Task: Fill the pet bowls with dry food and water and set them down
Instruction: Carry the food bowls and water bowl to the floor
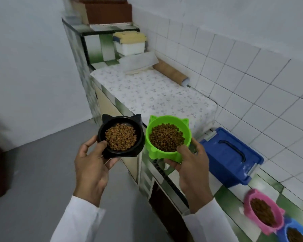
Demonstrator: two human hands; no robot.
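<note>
Beside the counter (147, 91), hands hold kibble-filled black bowl (138, 135) and green bowl (151, 135).

From my seat I saw two bare hands rising from the bottom of the frame, the left hand (93, 165) at lower centre-left and the right hand (193, 165) at lower centre-right. Neither wore gloves, rings or a watch that I could make out. Each forearm was covered by a long white sleeve, the left sleeve (77, 222) and the right sleeve (208, 222), plain smooth cloth without print. The cuffs ended at the wrists and sat slightly loose, with soft folds.
</note>
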